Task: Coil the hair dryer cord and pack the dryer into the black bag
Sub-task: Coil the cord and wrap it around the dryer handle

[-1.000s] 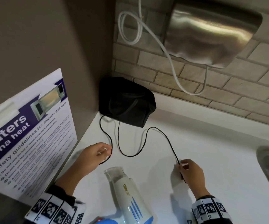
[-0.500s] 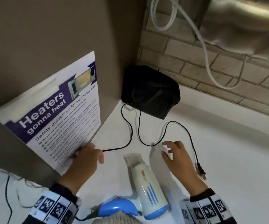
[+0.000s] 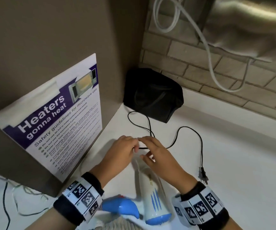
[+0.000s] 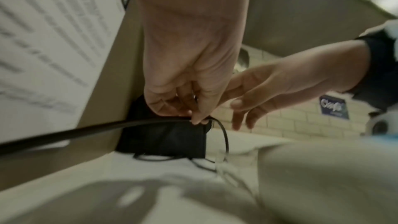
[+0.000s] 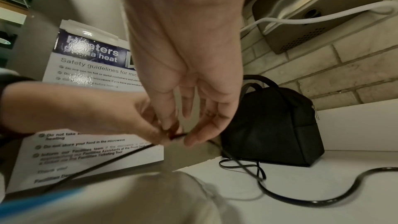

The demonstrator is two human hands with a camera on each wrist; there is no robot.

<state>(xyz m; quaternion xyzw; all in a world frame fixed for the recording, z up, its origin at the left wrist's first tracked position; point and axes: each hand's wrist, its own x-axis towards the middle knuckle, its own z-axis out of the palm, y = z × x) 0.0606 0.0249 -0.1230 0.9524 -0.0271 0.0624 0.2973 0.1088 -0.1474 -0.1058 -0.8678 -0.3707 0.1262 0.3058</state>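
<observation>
The white hair dryer [image 3: 150, 193] with its blue handle [image 3: 120, 208] lies on the white counter [image 3: 233, 163] below my hands. Its black cord [image 3: 190, 130] runs in loose loops to the plug [image 3: 203, 174], which lies free at the right. My left hand [image 3: 134, 149] pinches the cord just above the dryer's nozzle, and the left wrist view shows that pinch [image 4: 197, 121]. My right hand [image 3: 143, 147] meets it, fingers and thumb spread on either side of the cord without closing; the right wrist view [image 5: 181, 134] shows the same. The black bag [image 3: 153, 95] stands in the corner, apparently zipped.
A microwave safety poster [image 3: 59, 123] hangs on the brown panel at the left. A steel hand dryer [image 3: 250, 30] with a white cable [image 3: 208, 52] is mounted on the brick wall. Thin wires [image 3: 17, 196] lie at the far left, and knitted cloth [image 3: 117, 224] sits at the bottom edge.
My left hand has carried the pinched cord rightward from the poster to above the dryer nozzle. My right hand has moved left to meet it. The plug stays on the counter.
</observation>
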